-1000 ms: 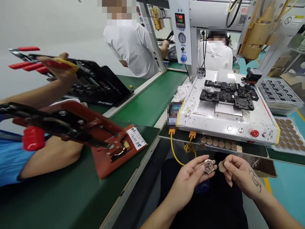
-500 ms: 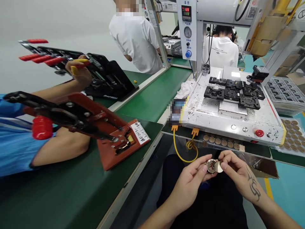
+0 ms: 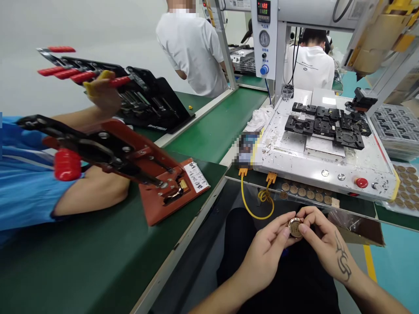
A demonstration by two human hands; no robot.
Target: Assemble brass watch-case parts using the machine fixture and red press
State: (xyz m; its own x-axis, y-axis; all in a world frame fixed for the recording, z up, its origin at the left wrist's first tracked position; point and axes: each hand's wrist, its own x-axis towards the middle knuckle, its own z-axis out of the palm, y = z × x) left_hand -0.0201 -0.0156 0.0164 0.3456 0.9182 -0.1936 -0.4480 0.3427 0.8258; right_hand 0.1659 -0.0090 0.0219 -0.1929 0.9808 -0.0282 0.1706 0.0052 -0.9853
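In my lap I hold a small round watch case [image 3: 290,224] with a shiny gold-coloured rim. My left hand [image 3: 266,248] pinches its left side between thumb and fingers. A round brown disc [image 3: 295,229] with fine printing lies over the case opening. My right hand [image 3: 322,235], which has a tattooed wrist, closes its thumb and forefinger on the disc's right edge. Whether the disc is fully seated in the case I cannot tell.
Ahead stands a white press machine [image 3: 314,163] bearing black fixtures [image 3: 324,124]. Similar brown discs [image 3: 303,193] lie along its front edge. A yellow cable [image 3: 242,196] hangs down. At left, a co-worker's hand [image 3: 108,96] is at red-handled clamps, behind a brown clamp fixture [image 3: 153,200].
The disc, tilted beside the open case with its shiny side showing before, now covers the opening, brown face up. My right hand has moved slightly left. The camera view has shifted a little.
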